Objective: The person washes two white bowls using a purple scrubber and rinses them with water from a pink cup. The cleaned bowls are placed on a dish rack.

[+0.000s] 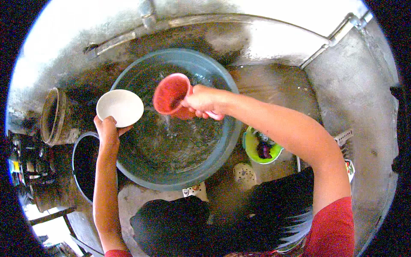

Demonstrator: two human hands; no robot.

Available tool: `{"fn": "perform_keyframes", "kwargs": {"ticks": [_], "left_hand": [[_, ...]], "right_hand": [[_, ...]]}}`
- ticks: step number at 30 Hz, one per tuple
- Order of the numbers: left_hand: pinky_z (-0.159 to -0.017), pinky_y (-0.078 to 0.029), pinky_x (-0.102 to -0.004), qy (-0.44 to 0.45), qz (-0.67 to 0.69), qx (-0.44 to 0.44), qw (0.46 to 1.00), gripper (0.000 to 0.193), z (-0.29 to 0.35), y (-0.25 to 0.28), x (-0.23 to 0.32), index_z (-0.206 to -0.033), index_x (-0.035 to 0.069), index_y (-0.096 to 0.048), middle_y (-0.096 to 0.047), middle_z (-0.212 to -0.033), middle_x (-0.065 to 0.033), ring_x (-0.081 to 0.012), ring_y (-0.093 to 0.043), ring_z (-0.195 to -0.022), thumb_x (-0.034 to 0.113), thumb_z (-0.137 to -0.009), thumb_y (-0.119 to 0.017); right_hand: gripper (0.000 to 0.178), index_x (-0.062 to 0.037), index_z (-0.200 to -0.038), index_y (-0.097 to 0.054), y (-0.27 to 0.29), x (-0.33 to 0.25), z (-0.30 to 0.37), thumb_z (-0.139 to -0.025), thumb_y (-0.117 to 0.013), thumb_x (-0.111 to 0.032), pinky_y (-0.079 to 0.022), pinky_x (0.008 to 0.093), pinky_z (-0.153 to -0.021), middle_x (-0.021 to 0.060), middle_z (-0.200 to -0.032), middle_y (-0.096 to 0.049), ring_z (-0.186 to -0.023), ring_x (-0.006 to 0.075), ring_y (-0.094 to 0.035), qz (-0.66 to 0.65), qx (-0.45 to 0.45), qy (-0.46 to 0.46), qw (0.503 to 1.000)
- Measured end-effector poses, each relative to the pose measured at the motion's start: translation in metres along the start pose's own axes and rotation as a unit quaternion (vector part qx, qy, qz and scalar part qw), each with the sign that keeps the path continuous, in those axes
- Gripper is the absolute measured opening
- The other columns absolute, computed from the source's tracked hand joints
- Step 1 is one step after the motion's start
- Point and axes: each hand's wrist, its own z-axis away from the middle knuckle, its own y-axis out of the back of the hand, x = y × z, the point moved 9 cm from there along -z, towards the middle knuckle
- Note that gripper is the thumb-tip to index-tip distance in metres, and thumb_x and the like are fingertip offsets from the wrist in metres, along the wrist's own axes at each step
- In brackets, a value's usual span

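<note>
My left hand (110,129) grips a white bowl (120,106) by its near rim, thumb on top, with the bowl's round face turned up. It hangs over the left edge of a large blue-grey tub (180,180) of water. In my right hand (203,101) is the handle of a red dipper (172,92), held over the middle of the tub with its mouth toward me. Below the dipper the water surface is disturbed, and a little water seems to fall there. The dipper and the bowl are apart.
To the right of the tub stands a lime-green basin (264,155) with dark and purple things in it. A worn bucket (52,115) and a dark round container (84,165) are at the left. Pipes (180,20) run along the far wall.
</note>
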Motion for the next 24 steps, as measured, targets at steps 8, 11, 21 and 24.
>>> {"fn": "perform_keyframes", "kwargs": {"ticks": [8,11,21,24], "left_hand": [[-0.067,-0.064,-0.0506,-0.172,-0.191,-0.133,0.957,0.062,-0.021,-0.154,0.054,-0.138,0.003,-0.045,-0.063,-0.117,-0.0249,-0.0408,-0.070,-0.099,-0.003,-0.077,-0.038],[-0.093,-0.054,-0.0473,-0.306,-0.253,-0.173,0.902,0.059,-0.028,-0.242,0.081,-0.131,0.000,-0.058,-0.069,-0.114,-0.0256,-0.0386,-0.068,-0.109,-0.006,-0.074,-0.042],[-0.101,-0.049,-0.0507,-0.393,-0.283,-0.210,0.849,0.043,-0.030,-0.470,0.062,-0.123,0.004,-0.062,-0.067,-0.116,-0.0299,-0.0477,-0.063,-0.112,0.009,-0.080,-0.057],[-0.104,-0.047,-0.0518,-0.290,-0.358,-0.246,0.853,0.048,-0.029,-0.494,0.031,-0.126,0.004,-0.061,-0.065,-0.120,-0.0293,-0.0469,-0.062,-0.116,0.009,-0.078,-0.058]], "right_hand": [[0.020,-0.0011,-0.083,-0.063,0.108,-0.093,0.075,-0.084,-0.058,-0.020,-0.049,0.0396,-0.050,0.0101,-0.071,-0.064,-0.054,0.0202,-0.060,-0.021,0.058,0.140,0.988],[0.026,0.0050,-0.089,-0.067,0.151,-0.125,0.105,-0.081,-0.058,-0.017,-0.055,0.0466,-0.062,0.0253,-0.083,-0.070,-0.066,0.0341,-0.070,0.321,0.220,0.228,0.893],[0.035,0.0079,-0.106,-0.063,0.270,-0.057,0.147,-0.079,-0.061,-0.014,-0.056,0.0536,-0.083,0.0305,-0.095,-0.070,-0.092,0.0434,-0.071,0.353,0.374,0.056,0.856],[0.038,0.0082,-0.110,-0.059,0.288,-0.035,0.151,-0.079,-0.061,-0.014,-0.056,0.0544,-0.082,0.0308,-0.095,-0.070,-0.091,0.0438,-0.071,0.353,0.402,0.063,0.843]]}}
